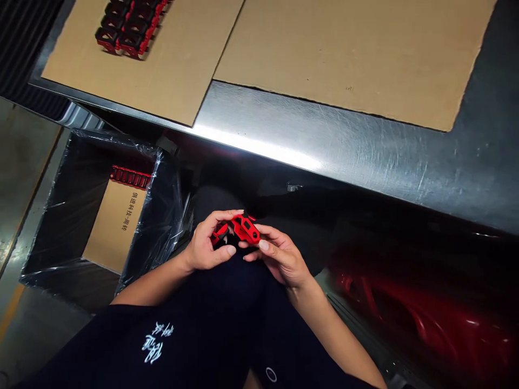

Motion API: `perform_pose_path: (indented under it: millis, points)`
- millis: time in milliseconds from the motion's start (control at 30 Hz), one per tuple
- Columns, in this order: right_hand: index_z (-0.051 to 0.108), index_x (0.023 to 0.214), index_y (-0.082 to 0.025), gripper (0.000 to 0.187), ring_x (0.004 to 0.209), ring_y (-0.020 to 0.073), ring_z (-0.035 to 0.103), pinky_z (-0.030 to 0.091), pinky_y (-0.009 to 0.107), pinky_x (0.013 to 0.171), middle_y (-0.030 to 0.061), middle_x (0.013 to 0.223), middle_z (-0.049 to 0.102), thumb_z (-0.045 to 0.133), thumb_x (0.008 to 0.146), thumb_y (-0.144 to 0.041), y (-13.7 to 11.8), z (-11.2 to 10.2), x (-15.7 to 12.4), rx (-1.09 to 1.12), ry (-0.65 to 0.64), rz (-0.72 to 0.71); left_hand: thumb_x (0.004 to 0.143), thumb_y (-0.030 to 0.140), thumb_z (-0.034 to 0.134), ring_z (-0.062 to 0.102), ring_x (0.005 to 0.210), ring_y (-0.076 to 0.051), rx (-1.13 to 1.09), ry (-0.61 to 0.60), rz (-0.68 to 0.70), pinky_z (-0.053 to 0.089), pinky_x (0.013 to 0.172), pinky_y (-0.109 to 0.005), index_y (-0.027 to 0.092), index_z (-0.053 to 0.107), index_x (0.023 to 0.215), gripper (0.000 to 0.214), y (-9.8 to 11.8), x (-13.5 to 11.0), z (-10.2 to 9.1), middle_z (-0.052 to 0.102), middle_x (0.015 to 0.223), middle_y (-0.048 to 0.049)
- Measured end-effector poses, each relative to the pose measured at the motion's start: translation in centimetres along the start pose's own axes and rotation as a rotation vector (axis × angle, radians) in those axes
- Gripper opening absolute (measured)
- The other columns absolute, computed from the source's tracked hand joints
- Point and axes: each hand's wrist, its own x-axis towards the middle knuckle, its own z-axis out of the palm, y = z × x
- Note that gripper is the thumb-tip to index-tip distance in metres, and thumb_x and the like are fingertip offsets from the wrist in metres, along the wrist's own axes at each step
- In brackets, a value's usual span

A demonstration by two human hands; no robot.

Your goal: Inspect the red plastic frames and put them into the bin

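In front of my lap, my right hand (pixel 284 259) pinches the lower end of a small red bracket-like part (pixel 246 229) with holes in it. My left hand (pixel 211 240) curls around a red and black piece (pixel 220 233), and its fingertips touch the upper end of the red part. Whether these two pieces are joined, I cannot tell. On the cardboard at the upper left stand rows of similar red and black parts (pixel 132 27), packed side by side.
A metal table (pixel 259 127) with cardboard sheets (pixel 344 54) on it runs across the top. At the left is a bin (pixel 44 232) lined with clear plastic, holding cardboard and a row of red parts (pixel 130 176). Red shiny material (pixel 425 319) lies at the lower right.
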Motion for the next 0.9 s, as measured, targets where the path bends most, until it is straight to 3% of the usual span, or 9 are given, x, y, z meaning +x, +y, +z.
perform_pose_path:
  millis: [133,233,400,500,567,633,733,800,900]
  points:
    - [0.079,0.107,-0.028,0.031,0.099,0.0222,0.075,0.066,0.033,0.075,0.0048,0.115,0.078,0.087,0.078,-0.036,-0.4,0.1,0.2,-0.026,0.084,-0.078,0.089,0.042,0.072,0.073,0.106,-0.024,-0.047,0.065,-0.109,0.059,0.089,-0.036,0.018,0.063,0.101,0.028,0.1,0.0,-0.4,0.074,0.118,-0.0142]
    - [0.08,0.108,-0.028,0.03,0.098,0.0222,0.075,0.064,0.036,0.082,0.0056,0.119,0.078,0.085,0.08,-0.038,-0.6,-0.3,0.4,-0.145,0.102,-0.138,0.086,0.036,0.076,0.075,0.093,-0.021,0.015,0.019,-0.207,0.058,0.084,-0.034,0.016,0.06,0.083,0.026,0.4,0.3,-1.0,0.077,0.106,-0.0121]
    - [0.08,0.111,-0.031,0.027,0.117,0.0268,0.07,0.05,0.047,0.11,0.0057,0.12,0.078,0.081,0.085,-0.039,-0.8,-0.6,0.7,-0.506,0.083,-0.22,0.077,0.033,0.081,0.072,0.082,-0.017,0.208,-0.166,-0.37,0.056,0.073,-0.028,0.021,0.064,0.115,0.044,1.2,0.7,-2.1,0.077,0.106,-0.0066]
    - [0.08,0.108,-0.03,0.025,0.118,0.0287,0.069,0.046,0.05,0.114,0.0067,0.12,0.078,0.082,0.084,-0.038,-0.9,0.1,1.2,-0.68,0.065,-0.258,0.074,0.029,0.078,0.072,0.093,-0.021,0.329,-0.253,-0.286,0.057,0.082,-0.031,0.022,0.067,0.125,0.053,1.5,0.6,-2.8,0.075,0.108,-0.0068]
    - [0.079,0.113,-0.031,0.032,0.114,0.0289,0.071,0.052,0.049,0.109,0.0074,0.122,0.077,0.084,0.081,-0.038,-0.9,0.7,1.6,-0.69,0.056,-0.232,0.075,0.029,0.076,0.072,0.094,-0.022,0.367,-0.264,-0.222,0.057,0.085,-0.032,0.02,0.07,0.124,0.05,1.5,0.5,-3.9,0.073,0.108,-0.0081]
    - [0.076,0.119,-0.032,0.04,0.109,0.0283,0.074,0.06,0.046,0.099,0.0082,0.126,0.075,0.084,0.081,-0.039,-0.9,1.1,2.0,-0.649,0.053,-0.182,0.073,0.029,0.077,0.071,0.094,-0.021,0.376,-0.165,-0.244,0.057,0.087,-0.032,0.02,0.073,0.119,0.047,1.5,0.2,-6.2,0.073,0.106,-0.0077]
    - [0.077,0.117,-0.028,0.039,0.104,0.0282,0.076,0.063,0.043,0.093,0.0107,0.124,0.076,0.082,0.082,-0.044,-1.0,0.9,2.6,-0.647,0.08,-0.141,0.066,0.026,0.083,0.07,0.099,-0.019,0.446,0.258,-0.476,0.056,0.091,-0.03,0.02,0.075,0.112,0.047,0.9,-0.4,-11.9,0.072,0.109,-0.0043]
    - [0.079,0.111,-0.024,0.038,0.1,0.0291,0.077,0.064,0.043,0.092,0.0123,0.117,0.078,0.082,0.081,-0.048,-1.1,0.4,2.9,-0.677,0.127,-0.125,0.074,0.027,0.079,0.07,0.095,-0.017,0.501,0.476,-0.602,0.058,0.086,-0.029,0.018,0.068,0.123,0.051,-0.2,-1.1,-16.7,0.071,0.113,-0.0055]
    - [0.08,0.105,-0.02,0.041,0.096,0.0321,0.078,0.065,0.044,0.089,0.0137,0.111,0.08,0.084,0.077,-0.051,-0.8,-0.8,3.2,-0.694,0.217,-0.091,0.091,0.031,0.067,0.067,0.077,-0.014,0.542,0.647,-0.799,0.058,0.07,-0.029,0.014,0.059,0.131,0.043,-2.9,-2.9,-23.1,0.07,0.103,-0.0062]
